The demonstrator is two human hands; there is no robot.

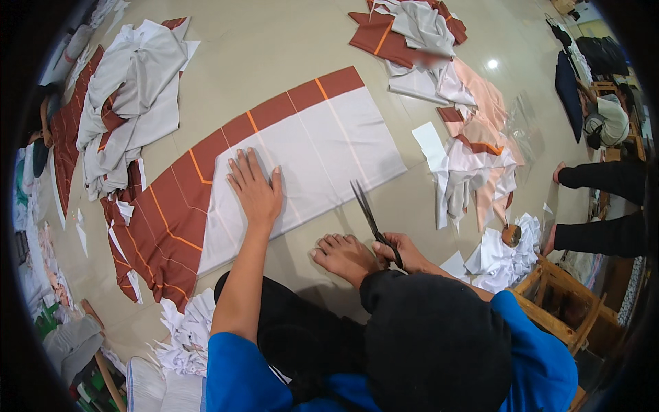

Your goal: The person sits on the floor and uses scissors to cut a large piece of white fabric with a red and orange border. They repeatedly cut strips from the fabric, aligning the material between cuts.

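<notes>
My left hand (255, 189) lies flat with fingers spread on a sheet of cloth (329, 141) spread over the floor. The cloth's pale grey face is uppermost, with a rust-brown band striped in orange along its far edge. At the left it runs into a wrinkled rust-brown part (161, 237). In my right hand (406, 253) is a pair of dark scissors (369, 216), held by the handles. The blades point away from me, their tips close to the cloth's near right edge. My bare foot (345, 257) rests just left of the scissors' handles.
Crumpled grey and brown cloth (147, 75) lies at the far left. Grey, brown and peach pieces (473, 141) are heaped on the right. White scraps (504, 254), a roll of brown tape (511, 235) and a wooden stool (556, 302) stand nearer. Other people are at both sides.
</notes>
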